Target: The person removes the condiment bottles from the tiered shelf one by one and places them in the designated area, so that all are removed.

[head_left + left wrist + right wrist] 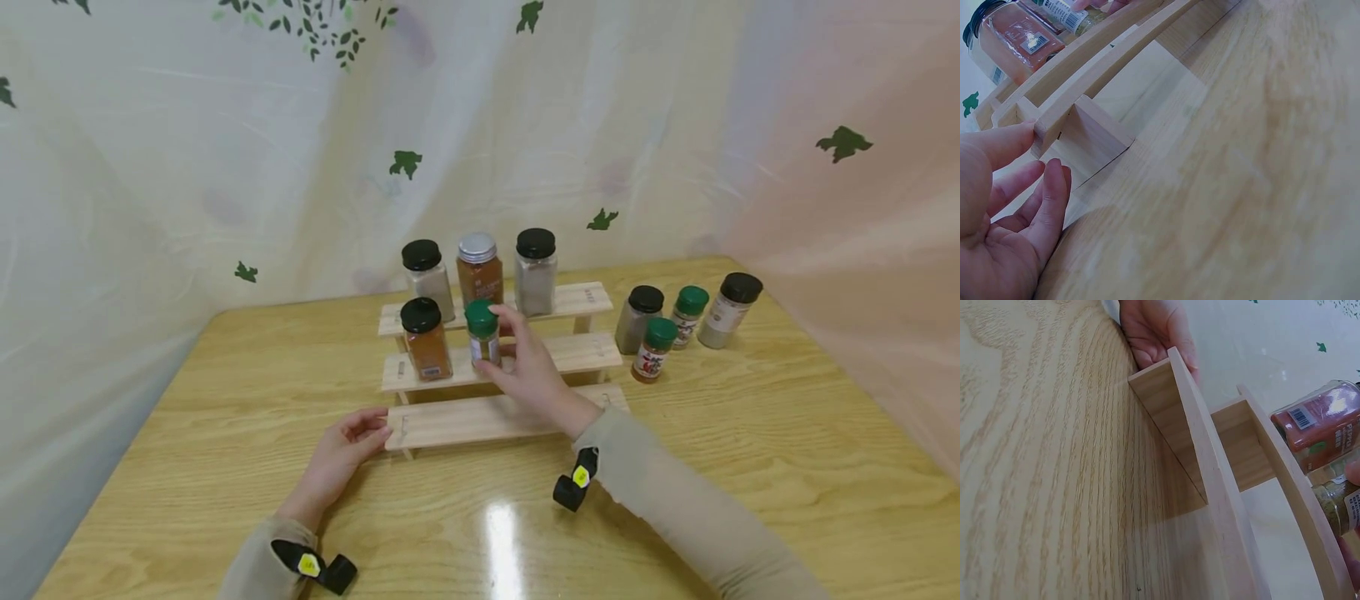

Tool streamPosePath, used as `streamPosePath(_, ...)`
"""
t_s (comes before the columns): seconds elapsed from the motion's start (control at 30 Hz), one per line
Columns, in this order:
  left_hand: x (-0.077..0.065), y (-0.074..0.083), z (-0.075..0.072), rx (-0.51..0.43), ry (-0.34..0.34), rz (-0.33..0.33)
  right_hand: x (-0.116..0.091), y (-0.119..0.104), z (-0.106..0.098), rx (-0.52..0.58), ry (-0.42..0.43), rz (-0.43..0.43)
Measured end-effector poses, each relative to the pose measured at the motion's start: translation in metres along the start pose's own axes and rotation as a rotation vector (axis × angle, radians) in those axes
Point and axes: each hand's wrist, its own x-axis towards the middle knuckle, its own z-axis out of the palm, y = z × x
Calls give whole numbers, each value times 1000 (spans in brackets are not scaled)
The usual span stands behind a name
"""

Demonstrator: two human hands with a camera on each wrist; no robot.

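Note:
My right hand (528, 371) pinches a small spice jar with a green cap (482, 327) at the middle tier of a three-tier wooden rack (465, 421). An orange-brown spice jar with a black cap (425, 342) stands left of it on that tier. At the lowest tier's left end, my left hand (348, 450) touches the board with its thumb (1013, 144), its other fingers loosely bent below. On the top tier stand a black-capped jar (429, 279), a silver-capped reddish-brown jar (480, 271) and another black-capped jar (536, 275).
Right of the rack, on the wooden table (247, 367), stand a grey black-capped jar (637, 325), two green-capped jars, one in front (650, 360) and one behind (686, 321), and a taller black-capped shaker (726, 317). A pale curtain (315, 208) with leaf prints hangs behind.

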Motion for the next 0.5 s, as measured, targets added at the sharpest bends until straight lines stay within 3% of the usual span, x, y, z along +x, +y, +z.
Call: streamPosePath(0.5, 0, -1, 0, -12, 0, -10, -4, -2, -6, -25, -26, -20)
